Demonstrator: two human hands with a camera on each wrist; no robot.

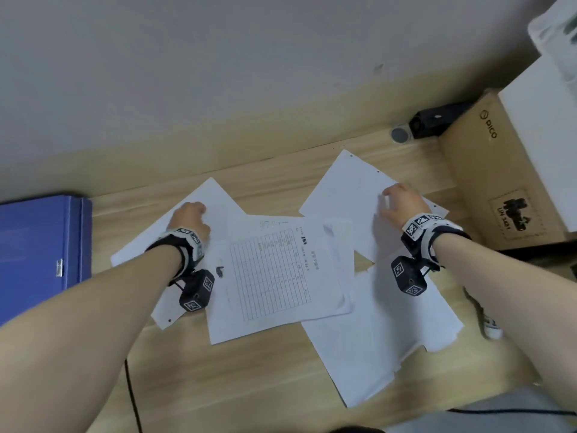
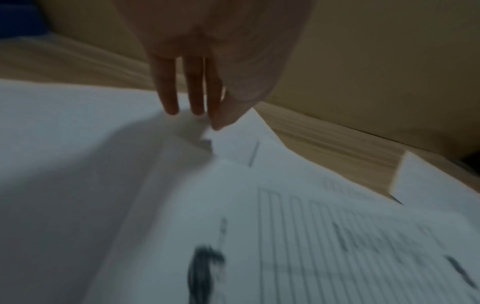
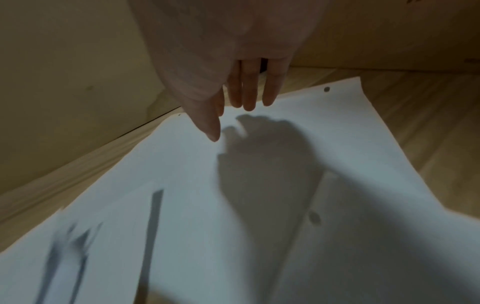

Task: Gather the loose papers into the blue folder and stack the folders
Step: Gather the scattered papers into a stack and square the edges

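Several white sheets lie scattered and overlapping on the wooden desk (image 1: 237, 382). A printed form (image 1: 271, 276) with a table of lines tops the middle pile. My left hand (image 1: 189, 218) presses straight fingers (image 2: 168, 96) onto a blank sheet (image 1: 215, 198) at the left (image 2: 64, 133). My right hand (image 1: 402, 203) hovers with straight fingers (image 3: 246, 90) just over a punched blank sheet (image 1: 349, 189) at the right (image 3: 285, 127), its shadow falling on the paper. A closed blue folder (image 1: 37, 251) lies at the desk's left edge, apart from both hands.
A brown cardboard box (image 1: 493, 170) stands right of the papers, with a white box (image 1: 549, 126) on top. A black device (image 1: 437, 118) and a grey disc (image 1: 400, 134) sit by the wall. Cables (image 1: 132, 398) run along the desk's near part.
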